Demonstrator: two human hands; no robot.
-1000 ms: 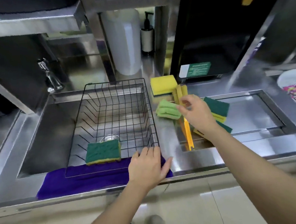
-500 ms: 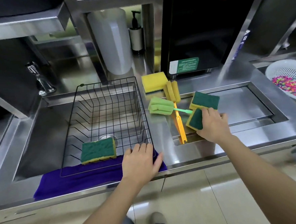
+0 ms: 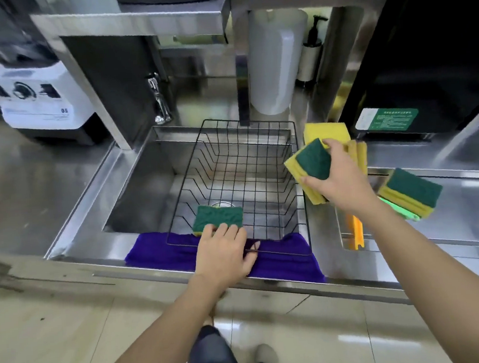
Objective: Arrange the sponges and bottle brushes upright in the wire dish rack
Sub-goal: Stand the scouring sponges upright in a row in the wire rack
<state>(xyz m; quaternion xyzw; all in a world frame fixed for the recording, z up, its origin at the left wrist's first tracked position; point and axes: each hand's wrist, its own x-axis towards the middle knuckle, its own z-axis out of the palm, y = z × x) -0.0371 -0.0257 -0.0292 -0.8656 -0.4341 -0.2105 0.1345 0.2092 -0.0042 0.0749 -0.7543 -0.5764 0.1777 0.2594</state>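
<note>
Right hand point(image 3: 343, 179) is gripping a green-and-yellow sponge point(image 3: 311, 167) just beside the wire dish rack point(image 3: 258, 140) | left hand point(image 3: 223, 253) is lying flat, fingers loose, on the rack's front rim | advice: turn the sponge on edge, wedging it between wires beside the sponge already inside point(image 3: 217, 219).

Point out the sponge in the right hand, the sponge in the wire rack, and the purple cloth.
Held sponge point(image 3: 313, 159), head view: green scouring face.
Rack sponge point(image 3: 217, 215), head view: green face.
Purple cloth point(image 3: 284, 266), head view: bare right part.
</note>
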